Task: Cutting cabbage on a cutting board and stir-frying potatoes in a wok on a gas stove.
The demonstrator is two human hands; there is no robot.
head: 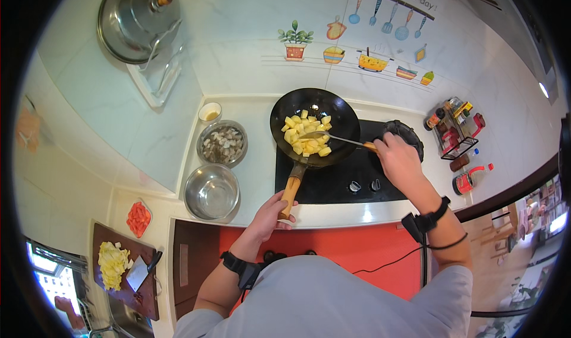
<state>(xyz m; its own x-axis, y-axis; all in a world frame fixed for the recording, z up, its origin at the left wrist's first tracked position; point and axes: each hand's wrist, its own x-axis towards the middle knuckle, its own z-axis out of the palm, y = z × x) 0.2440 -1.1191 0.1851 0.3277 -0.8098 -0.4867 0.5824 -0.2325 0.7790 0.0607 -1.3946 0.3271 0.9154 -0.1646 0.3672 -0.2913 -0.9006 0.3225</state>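
Note:
A black wok [339, 108] stands over the left part of the cooktop, with pale yellow potato-like chunks [308, 132] heaped in it. Its wooden handle [291, 190] points towards me, and my left hand [270, 213] is closed around the end of it. In my right hand [399, 159] is a metal spatula [343, 139] with a wooden grip. The spatula's blade rests among the chunks, so part of it is hard to make out. My right hand is above the right burner [408, 135].
Left of the black cooktop [330, 188] stand an empty steel bowl [212, 190], a bowl of greyish diced food [223, 142] and a small cup [210, 111]. A cutting board [145, 302] bears chopped cabbage [113, 264] and a cleaver [138, 273]. Bottles fill a condiment rack [453, 135] at right.

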